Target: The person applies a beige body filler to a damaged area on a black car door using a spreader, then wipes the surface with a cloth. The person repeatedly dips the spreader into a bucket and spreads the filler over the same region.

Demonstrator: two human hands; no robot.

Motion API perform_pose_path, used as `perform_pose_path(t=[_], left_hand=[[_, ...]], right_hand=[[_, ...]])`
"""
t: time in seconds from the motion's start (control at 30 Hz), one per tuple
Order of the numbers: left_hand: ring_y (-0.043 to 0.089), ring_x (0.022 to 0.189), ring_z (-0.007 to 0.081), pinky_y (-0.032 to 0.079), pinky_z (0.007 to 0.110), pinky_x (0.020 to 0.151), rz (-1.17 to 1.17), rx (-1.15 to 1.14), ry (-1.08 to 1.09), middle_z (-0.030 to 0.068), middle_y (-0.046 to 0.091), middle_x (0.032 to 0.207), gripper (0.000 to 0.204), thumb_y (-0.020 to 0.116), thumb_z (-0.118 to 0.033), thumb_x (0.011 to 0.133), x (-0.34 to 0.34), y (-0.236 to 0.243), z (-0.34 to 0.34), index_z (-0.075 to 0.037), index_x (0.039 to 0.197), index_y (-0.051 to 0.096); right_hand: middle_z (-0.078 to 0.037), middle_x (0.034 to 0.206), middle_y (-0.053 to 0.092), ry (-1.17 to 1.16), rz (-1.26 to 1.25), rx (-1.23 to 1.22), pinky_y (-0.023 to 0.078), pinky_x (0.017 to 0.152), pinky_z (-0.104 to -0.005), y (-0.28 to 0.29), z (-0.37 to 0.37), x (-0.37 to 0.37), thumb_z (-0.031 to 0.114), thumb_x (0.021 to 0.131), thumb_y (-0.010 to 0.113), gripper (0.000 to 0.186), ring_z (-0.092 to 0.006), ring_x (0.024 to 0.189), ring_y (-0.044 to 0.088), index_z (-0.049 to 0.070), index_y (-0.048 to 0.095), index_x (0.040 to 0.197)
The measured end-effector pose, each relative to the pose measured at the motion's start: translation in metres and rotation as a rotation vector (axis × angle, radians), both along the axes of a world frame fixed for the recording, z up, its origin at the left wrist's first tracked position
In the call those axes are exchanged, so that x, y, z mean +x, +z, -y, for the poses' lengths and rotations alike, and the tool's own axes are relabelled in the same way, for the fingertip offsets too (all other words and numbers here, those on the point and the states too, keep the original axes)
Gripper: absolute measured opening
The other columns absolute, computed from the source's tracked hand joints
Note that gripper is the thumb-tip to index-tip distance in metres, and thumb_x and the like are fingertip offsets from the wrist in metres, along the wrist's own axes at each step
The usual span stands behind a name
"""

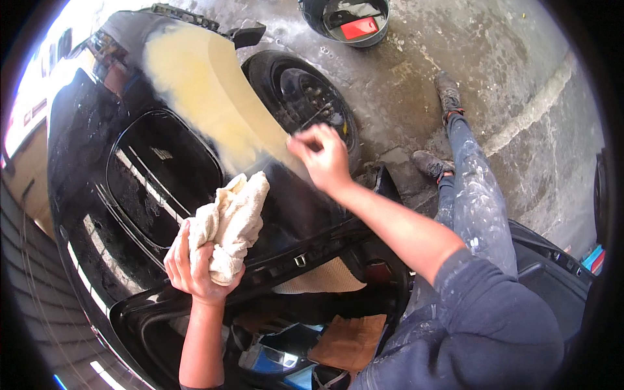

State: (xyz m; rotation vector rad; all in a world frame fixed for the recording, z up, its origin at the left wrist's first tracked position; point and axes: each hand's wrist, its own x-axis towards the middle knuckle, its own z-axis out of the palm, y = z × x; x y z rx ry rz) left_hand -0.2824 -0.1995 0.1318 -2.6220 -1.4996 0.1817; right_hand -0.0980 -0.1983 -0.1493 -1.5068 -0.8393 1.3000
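Note:
My left hand [195, 270] is wrapped round a crumpled cream cloth [229, 224] and holds it up over the black car body [286, 201]. On the body, a dull pale-yellow patch [205, 81] covers the panel above the wheel arch, fading into the black paint at its edges. At the lower end of this patch, beside the arch edge, is my right hand [322, 156]. Its fingers are curled together, slightly blurred, and I cannot make out whether anything is in them. Past the arch sits the dark wheel [305, 97].
A black bucket [374, 42] holding liquid and a red block [359, 28] stands on the wet concrete floor [481, 39]. Below my arms the car is open, with a brown sheet [348, 341] inside. Grey corrugated shutter-like wall [32, 292] lies at left. My shoe [447, 91] is at right.

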Motion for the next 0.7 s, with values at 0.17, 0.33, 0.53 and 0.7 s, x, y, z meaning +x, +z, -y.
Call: perform_pose_path(t=[0.17, 0.33, 0.53, 0.7], left_hand=[[0.077, 0.113, 0.0439, 0.057, 0.050, 0.099, 0.006, 0.022, 0.042, 0.0270, 0.076, 0.137, 0.049, 0.083, -0.057, 0.087, 0.000, 0.001, 0.000, -0.013, 0.103, 0.072], [0.074, 0.121, 0.0486, 0.054, 0.056, 0.103, -0.022, -0.009, 0.008, 0.0323, 0.072, 0.142, 0.059, 0.078, -0.059, 0.093, -0.002, 0.003, 0.002, -0.013, 0.127, 0.064], [0.074, 0.121, 0.0490, 0.054, 0.056, 0.103, -0.016, -0.019, 0.026, 0.0323, 0.072, 0.142, 0.059, 0.077, -0.061, 0.093, -0.003, 0.002, 0.003, -0.012, 0.124, 0.065], [0.073, 0.122, 0.0493, 0.054, 0.056, 0.103, 0.002, 0.000, 0.009, 0.0323, 0.073, 0.141, 0.057, 0.076, -0.059, 0.094, -0.002, 0.001, 0.001, -0.013, 0.125, 0.064]], right_hand=[[-0.009, 0.093, 0.073, 0.010, 0.069, -0.057, 0.053, 0.086, -0.0451, 0.010, 0.020, 0.007, 0.033, 0.091, 0.094, 0.031, -0.0319, 0.093, 0.068, 0.005, 0.080, 0.093], [-0.012, 0.097, 0.076, 0.067, 0.095, -0.131, 0.056, 0.094, -0.0424, 0.012, 0.027, 0.012, 0.028, 0.094, 0.092, 0.027, -0.0296, 0.101, 0.074, 0.004, 0.080, 0.097], [-0.010, 0.092, 0.073, 0.024, 0.064, -0.149, 0.053, 0.088, -0.0454, 0.006, 0.030, 0.009, 0.032, 0.094, 0.090, 0.028, -0.0328, 0.093, 0.068, 0.007, 0.077, 0.092], [-0.009, 0.092, 0.074, 0.078, 0.103, -0.232, 0.054, 0.088, -0.0458, 0.014, 0.046, 0.018, 0.029, 0.094, 0.089, 0.025, -0.0319, 0.093, 0.069, 0.008, 0.077, 0.090]])
